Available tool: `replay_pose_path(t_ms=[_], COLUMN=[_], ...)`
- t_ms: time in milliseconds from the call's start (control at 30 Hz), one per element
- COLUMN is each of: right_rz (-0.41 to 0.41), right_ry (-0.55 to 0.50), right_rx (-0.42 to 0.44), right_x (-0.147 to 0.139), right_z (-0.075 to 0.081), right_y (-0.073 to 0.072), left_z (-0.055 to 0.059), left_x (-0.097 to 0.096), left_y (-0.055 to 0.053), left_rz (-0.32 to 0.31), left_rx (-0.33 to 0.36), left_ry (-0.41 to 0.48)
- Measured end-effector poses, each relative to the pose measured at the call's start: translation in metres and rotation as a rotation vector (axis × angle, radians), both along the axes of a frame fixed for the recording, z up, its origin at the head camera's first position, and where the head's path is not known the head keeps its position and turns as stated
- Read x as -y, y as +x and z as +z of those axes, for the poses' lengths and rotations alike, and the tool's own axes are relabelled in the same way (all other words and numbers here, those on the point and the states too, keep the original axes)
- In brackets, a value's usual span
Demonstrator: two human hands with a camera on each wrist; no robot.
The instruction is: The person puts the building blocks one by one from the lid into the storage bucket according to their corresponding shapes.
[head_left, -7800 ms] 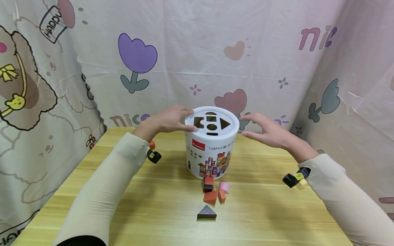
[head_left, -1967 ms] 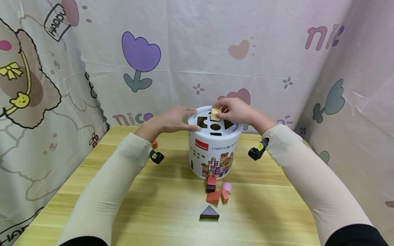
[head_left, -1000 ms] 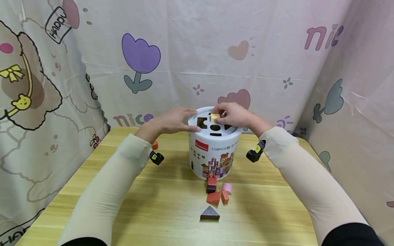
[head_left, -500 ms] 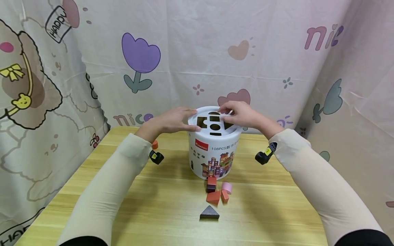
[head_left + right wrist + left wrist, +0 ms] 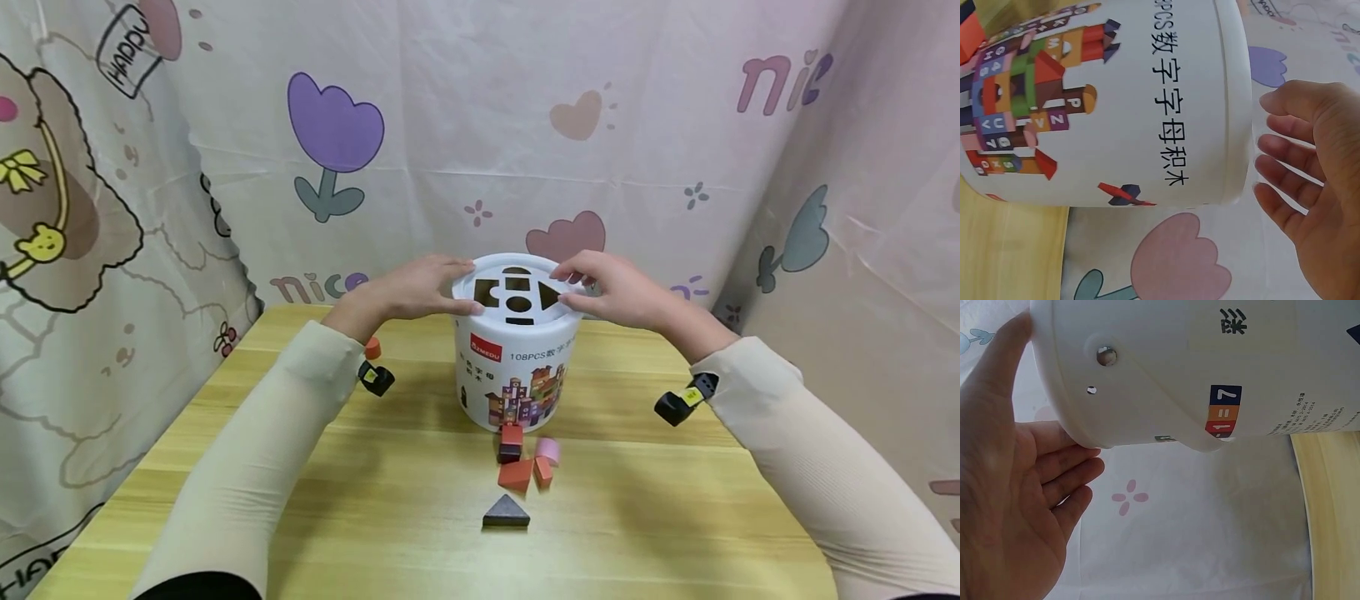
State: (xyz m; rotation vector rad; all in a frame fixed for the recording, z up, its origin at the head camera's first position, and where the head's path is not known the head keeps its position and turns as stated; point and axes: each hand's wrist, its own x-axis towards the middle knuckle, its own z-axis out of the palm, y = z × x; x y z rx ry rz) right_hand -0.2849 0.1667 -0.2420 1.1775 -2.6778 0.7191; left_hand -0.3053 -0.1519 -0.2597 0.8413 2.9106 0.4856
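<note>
A white bucket [image 5: 517, 343] with printed block pictures stands upright on the table. Its lid [image 5: 553, 315] has several shaped holes, among them a rectangle, a circle and a triangle. My left hand [image 5: 408, 290] rests at the lid's left edge, thumb in front and fingers farther back. In the left wrist view, that hand's fingertips touch the rim [image 5: 1066, 415] while the palm stays off the wall. Above the lid's right side my right hand [image 5: 626, 292] holds nothing; its fingers are loosely bent. The right wrist view shows those fingertips beside the rim [image 5: 1235, 106].
In front of the bucket lie a red block [image 5: 512, 435], a dark block [image 5: 509, 453], a pink rounded block [image 5: 547, 451], two orange-red blocks [image 5: 515, 475] and a dark triangular block [image 5: 506, 512]. An orange block [image 5: 372, 348] sits left. A printed curtain [image 5: 450, 125] hangs behind.
My right hand pinched a yellow block over the rectangular hole and lowered it. The block went out of sight; the hand then moved right with nothing in it. The left hand stayed at the rim.
</note>
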Motion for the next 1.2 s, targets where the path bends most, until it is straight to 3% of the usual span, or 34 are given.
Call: replay_pose_path(t_ms=[267, 633, 1200], right_rz=[0.028, 0.041, 0.019], right_ry=[-0.032, -0.122, -0.121], right_rx=[-0.109, -0.151, 0.077], right_x=[-0.017, -0.042, -0.045], right_z=[-0.013, -0.054, -0.135], right_y=[0.018, 0.048, 0.065], left_z=[0.002, 0.002, -0.001], left_x=[0.001, 0.001, 0.000], left_y=[-0.002, -0.004, -0.001], left_rz=[0.000, -0.008, -0.009], left_rx=[-0.005, -0.007, -0.014], left_ry=[-0.004, -0.004, -0.004])
